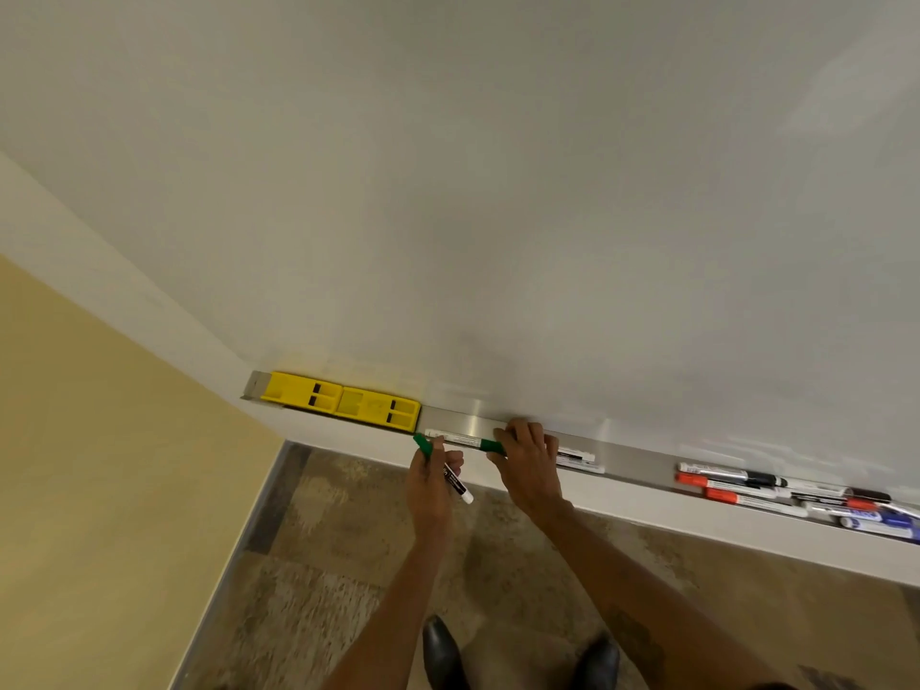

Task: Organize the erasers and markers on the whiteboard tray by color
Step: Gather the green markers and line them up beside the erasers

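Two yellow erasers (341, 402) lie end to end at the left end of the metal whiteboard tray (468, 421). My left hand (429, 485) grips a green-capped marker (444, 469), tilted just below the tray's front edge. My right hand (528, 460) rests on the tray, fingers closed over a second green-capped marker (492, 446) that lies along it. A white marker body (450, 437) lies on the tray between my hands. Another white marker (576, 458) shows to the right of my right hand.
A mixed heap of red, black and blue markers (796, 498) fills the tray's right part. The whiteboard (498, 191) rises behind. A yellow wall (99, 465) stands on the left, patterned floor (348, 565) and black shoes (443, 654) below.
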`<state>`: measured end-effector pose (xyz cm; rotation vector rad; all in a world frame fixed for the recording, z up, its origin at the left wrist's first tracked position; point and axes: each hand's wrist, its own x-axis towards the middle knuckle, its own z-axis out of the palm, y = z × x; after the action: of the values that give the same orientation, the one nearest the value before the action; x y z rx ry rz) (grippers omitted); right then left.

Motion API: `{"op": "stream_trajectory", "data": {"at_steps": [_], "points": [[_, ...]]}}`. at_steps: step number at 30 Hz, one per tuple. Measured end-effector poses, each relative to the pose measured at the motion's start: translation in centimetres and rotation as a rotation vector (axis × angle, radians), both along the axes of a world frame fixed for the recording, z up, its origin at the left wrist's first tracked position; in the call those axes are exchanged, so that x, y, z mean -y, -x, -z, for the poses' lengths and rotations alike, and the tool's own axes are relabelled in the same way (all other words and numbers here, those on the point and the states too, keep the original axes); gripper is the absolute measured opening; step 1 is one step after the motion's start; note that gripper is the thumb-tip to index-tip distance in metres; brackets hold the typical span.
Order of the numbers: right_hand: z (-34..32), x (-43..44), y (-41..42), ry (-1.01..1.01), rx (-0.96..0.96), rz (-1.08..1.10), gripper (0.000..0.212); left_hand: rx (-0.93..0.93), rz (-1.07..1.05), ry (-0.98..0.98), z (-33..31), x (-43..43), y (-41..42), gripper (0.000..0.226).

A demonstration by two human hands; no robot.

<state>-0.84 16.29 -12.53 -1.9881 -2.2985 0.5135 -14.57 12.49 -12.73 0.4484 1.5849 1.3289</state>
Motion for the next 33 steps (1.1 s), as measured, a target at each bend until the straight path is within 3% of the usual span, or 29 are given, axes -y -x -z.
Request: {"op": "stream_trajectory", "data": {"at_steps": [4,9,14,18,22,27,30,33], "points": [[-0.1,-0.3,0.5,-0.004,-0.029,0.007,0.029,-0.199,0.165,-0.042,-0.9,-1.0,0.2,0.025],[-1.7,-0.8,-0.3,-0.096,-0.255,0.051,0.021,-0.721,0.475,-0.080,-2.2,-2.8,0.4,0.037],[-5.3,-2.4,-2.2,-0.079,-0.620,0.068,0.018,-0.802,0.778,-0.225,-3.9,-3.8,-0.6,0.033],[-6.9,-2.8,-2.7,-0.097,-0.665,0.121,0.017,-0.683,0.741,-0.219,-4.0,-3.9,-2.3,0.030],[-7.0,-2.0,-2.4,-0.062,-0.769,0.195,0.021,-0.231,0.464,-0.218,-3.8,-3.3,-4.6,0.020],[-4.5,-0.2,-4.4,-0.145,-0.429,0.190,0.025,0.241,0.118,-0.093,-3.3,-3.1,-5.1,0.033],[-2.5,1.1,-5.8,-0.083,-0.126,0.152,0.038,0.385,0.048,-0.025,-2.5,-2.5,-4.7,0.037],[-1.3,2.2,-6.8,-0.093,-0.013,0.171,0.046,0.472,0.012,0.026,-1.8,-1.6,-4.3,0.026]]}}
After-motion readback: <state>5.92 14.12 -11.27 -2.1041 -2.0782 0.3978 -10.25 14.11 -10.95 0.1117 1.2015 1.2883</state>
